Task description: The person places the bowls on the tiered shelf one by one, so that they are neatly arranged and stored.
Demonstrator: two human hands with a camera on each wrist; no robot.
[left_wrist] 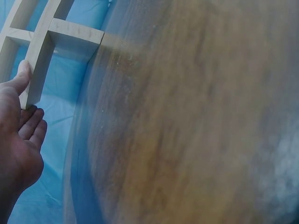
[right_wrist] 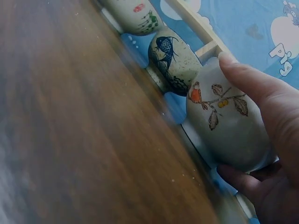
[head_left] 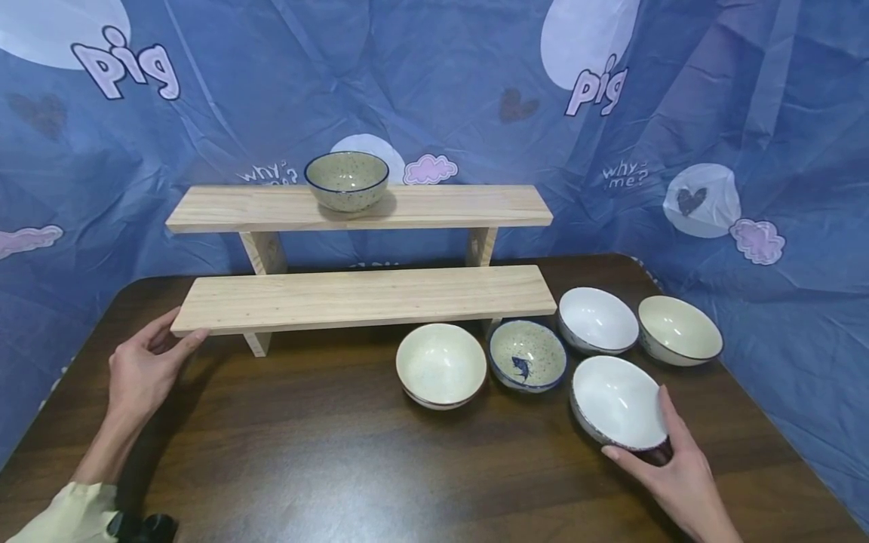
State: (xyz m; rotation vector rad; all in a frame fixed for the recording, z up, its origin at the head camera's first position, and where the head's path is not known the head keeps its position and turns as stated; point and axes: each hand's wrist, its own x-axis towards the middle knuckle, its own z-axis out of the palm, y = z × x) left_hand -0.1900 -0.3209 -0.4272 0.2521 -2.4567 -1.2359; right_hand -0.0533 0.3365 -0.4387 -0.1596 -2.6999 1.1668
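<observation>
My left hand point(head_left: 144, 371) holds the left end of the lower board of a two-tier wooden shelf point(head_left: 366, 299); the thumb lies at the board's front corner and the fingers are at its end. In the left wrist view, the thumb and fingers pinch that board end. My right hand point(head_left: 682, 475) grips a white bowl point(head_left: 619, 402) at the front right of the bowl group, thumb on the near side and fingers round the right. The right wrist view shows a bird and leafy branch painted on this bowl's outside point(right_wrist: 226, 112). Its underside is partly hidden by the hand.
A speckled blue-rimmed bowl point(head_left: 347, 181) stands on the upper board. Right of and before the shelf are a cream bowl point(head_left: 441, 366), a fish-patterned bowl point(head_left: 527, 354), a white bowl point(head_left: 597, 320) and a pale yellow bowl point(head_left: 680, 329). Blue cloth point(head_left: 434, 90) hangs behind the brown table point(head_left: 326, 467).
</observation>
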